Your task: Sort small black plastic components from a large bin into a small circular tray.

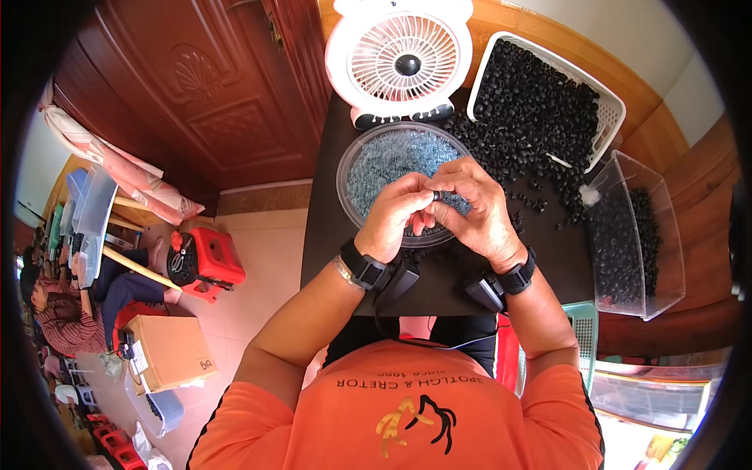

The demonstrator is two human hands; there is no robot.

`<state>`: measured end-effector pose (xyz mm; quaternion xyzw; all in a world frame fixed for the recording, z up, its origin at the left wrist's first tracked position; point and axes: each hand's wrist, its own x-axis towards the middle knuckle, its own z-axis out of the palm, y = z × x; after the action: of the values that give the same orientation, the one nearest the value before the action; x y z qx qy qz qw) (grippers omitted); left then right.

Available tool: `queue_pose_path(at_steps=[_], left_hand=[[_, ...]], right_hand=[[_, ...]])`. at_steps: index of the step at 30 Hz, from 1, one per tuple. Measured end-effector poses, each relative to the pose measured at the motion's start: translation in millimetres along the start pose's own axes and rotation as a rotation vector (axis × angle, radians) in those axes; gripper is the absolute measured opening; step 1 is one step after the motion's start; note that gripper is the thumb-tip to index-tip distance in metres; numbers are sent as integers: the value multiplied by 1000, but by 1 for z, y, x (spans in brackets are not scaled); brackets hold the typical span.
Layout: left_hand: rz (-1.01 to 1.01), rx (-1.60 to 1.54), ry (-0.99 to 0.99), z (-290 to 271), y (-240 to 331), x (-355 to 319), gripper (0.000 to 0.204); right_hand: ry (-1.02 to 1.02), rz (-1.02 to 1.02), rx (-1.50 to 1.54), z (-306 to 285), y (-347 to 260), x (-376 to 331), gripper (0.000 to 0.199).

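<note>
A small black ring-shaped piece (437, 196) sits between the fingertips of both my hands, above the near part of a round clear tub (345, 192). My left hand (395, 213) pinches it from the left, fingers closed. From the right, my right hand (479, 210) grips it with thumb and bent fingers; the fingers partly cover the piece. Many tiny bluish clear pieces (392, 160) fill the tub. Loose black pieces (501, 153) of a similar kind lie heaped on the dark table (333, 266) to the right of the tub.
A white fan (407, 64) stands behind the tub. At the back right, a white basket (615, 110) lies tipped, spilling black pieces. A clear bin (662, 298) with more black pieces stands at the right. Leftward are a red stool (215, 258), a cardboard box (172, 352) and another person (74, 325).
</note>
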<state>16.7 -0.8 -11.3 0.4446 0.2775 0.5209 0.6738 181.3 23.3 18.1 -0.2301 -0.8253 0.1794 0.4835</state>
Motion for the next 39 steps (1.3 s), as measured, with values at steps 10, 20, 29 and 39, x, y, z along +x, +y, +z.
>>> queue_pose_path(at_steps=[10,20,29,39], left_hand=[[99,50,237,-9,12,-2,22],[116,5,274,-15,16,1,19],[59,23,259,-17,12,1,18],[2,154,200,-14,1,5,21]], right_hand=[[-110,170,-57,-10,2,-1,19],[-559,30,-438,16,1,-7,6],[-339,170,-307,14,17,-10,10],[-70,549,20,4,23,-5,12]])
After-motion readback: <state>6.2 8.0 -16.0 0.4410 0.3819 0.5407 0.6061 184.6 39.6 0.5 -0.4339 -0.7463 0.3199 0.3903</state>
